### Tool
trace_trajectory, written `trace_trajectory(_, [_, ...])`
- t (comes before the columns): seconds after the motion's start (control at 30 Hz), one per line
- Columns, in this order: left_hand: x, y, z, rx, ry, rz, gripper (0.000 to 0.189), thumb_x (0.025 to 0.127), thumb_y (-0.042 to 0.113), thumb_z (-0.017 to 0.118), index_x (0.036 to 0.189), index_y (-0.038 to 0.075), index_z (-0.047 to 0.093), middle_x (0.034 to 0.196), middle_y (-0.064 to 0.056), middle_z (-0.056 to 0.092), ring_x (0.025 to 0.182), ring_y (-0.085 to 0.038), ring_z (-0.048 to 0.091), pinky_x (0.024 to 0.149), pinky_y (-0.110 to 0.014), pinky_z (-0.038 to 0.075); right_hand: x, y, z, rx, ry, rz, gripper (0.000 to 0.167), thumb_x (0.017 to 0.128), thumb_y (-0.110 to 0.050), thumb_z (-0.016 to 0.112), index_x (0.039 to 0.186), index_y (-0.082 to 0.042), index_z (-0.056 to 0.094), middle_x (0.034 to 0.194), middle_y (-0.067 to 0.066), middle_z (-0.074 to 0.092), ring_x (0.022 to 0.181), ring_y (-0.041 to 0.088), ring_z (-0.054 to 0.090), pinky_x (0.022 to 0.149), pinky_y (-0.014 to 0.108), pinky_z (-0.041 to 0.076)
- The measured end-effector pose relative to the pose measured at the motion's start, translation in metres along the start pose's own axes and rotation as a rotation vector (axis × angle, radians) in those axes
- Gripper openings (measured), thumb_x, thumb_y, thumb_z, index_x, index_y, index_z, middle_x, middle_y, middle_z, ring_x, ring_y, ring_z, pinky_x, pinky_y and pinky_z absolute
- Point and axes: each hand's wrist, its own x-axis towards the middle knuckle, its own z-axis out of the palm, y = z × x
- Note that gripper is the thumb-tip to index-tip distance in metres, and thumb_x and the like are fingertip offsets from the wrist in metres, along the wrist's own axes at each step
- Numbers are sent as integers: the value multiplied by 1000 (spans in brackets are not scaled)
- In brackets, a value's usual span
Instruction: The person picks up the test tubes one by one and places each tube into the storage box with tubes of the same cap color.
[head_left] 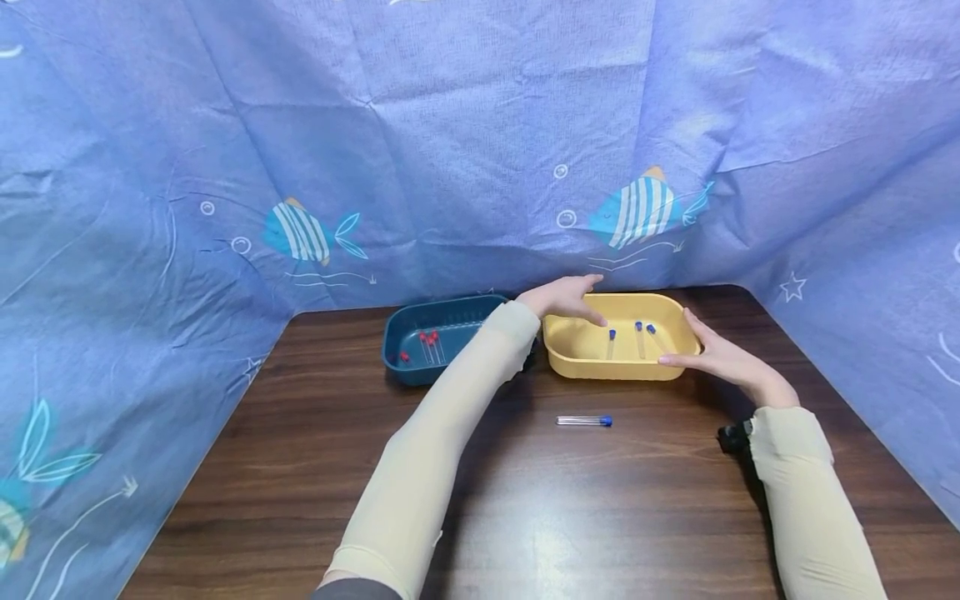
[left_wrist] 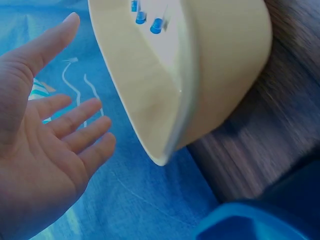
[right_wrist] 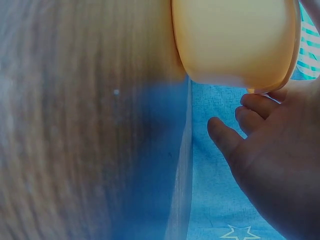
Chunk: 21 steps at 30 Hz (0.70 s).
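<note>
A yellow basin (head_left: 615,370) stands toward the back of the table, with three blue-capped clear tubes (head_left: 641,340) inside. My left hand (head_left: 564,297) hovers over its left end, fingers spread apart. In the left wrist view that palm faces the basin's wall across a gap. My right hand (head_left: 723,358) is at the right end, thumb along the front corner of the rim and fingers on the outer side. Their tips meet the rim in the right wrist view, lying loosely extended. Another blue-capped tube (head_left: 583,421) lies on the table in front of the basin.
A dark blue basin (head_left: 408,372) holding several red-capped tubes (head_left: 432,348) stands left of the yellow one, partly hidden by my left forearm. Blue cloth with fish prints (head_left: 465,167) hangs behind the wooden table (head_left: 300,467). A black wrist device (head_left: 733,438) sits at my right cuff.
</note>
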Motion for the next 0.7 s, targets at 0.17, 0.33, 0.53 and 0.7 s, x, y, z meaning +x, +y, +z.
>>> trace_trajectory(0.17, [-9, -6, -4, 22, 12, 11, 84, 93, 42, 71, 160, 12, 29, 161, -5, 35, 148, -17, 31, 117, -27, 27, 0, 0, -1, 16, 8, -25, 115, 92, -40, 73, 160, -17, -16, 165, 17, -20, 150, 38, -15, 116, 68, 4])
trace_trajectory(0.33, [-21, -10, -12, 47, 4, 40, 79, 94, 44, 70, 158, 14, 35, 161, -4, 34, 149, -19, 28, 119, -32, 26, 1, 0, 0, 19, 9, -37, 115, 92, -38, 74, 160, -13, -16, 164, 19, -20, 150, 38, -15, 117, 66, 4])
trace_trajectory(0.53, [-40, -9, -32, 80, 16, 81, 79, 94, 46, 70, 157, 13, 36, 161, -6, 33, 149, -20, 29, 118, -33, 28, 3, 1, 0, 17, -1, -14, 115, 92, -39, 73, 159, -16, -17, 164, 17, -22, 150, 39, -16, 115, 69, 5])
trace_trajectory(0.7, [-58, -7, -56, 87, 72, 94, 81, 93, 48, 71, 158, 16, 36, 162, -2, 33, 150, -16, 25, 120, -30, 24, 4, 1, 0, 6, -6, 5, 114, 93, -42, 72, 159, -17, -18, 164, 15, -23, 150, 39, -17, 115, 70, 4])
